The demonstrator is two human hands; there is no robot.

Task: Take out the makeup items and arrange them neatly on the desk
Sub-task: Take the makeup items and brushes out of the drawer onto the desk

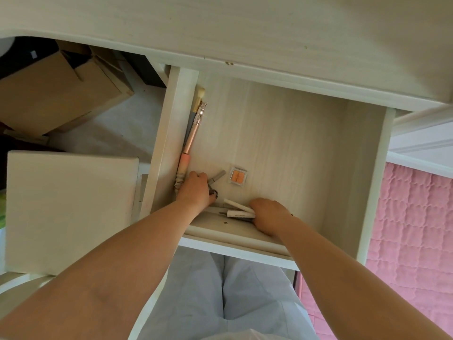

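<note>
Both hands in open drawer (pixel 269 133). Left hand (pixel 196 190) curled on grey pen (pixel 217 176), probably liner. Right hand (pixel 268 214) pinching white tubes (pixel 239 208). Lift together; fetch compact (pixel 237 175) next.

a brown cardboard box (pixel 56 94) with open flaps lies on the floor at upper left, under the table edge. nearer, a white stool (pixel 68 209) stands just left of the drawer side. at the right edge a pink quilt (pixel 414 236) with stitched squares covers a bed, below a white moulded panel (pixel 421 141). light blue trousers (pixel 225 298) fill the bottom centre.
</note>
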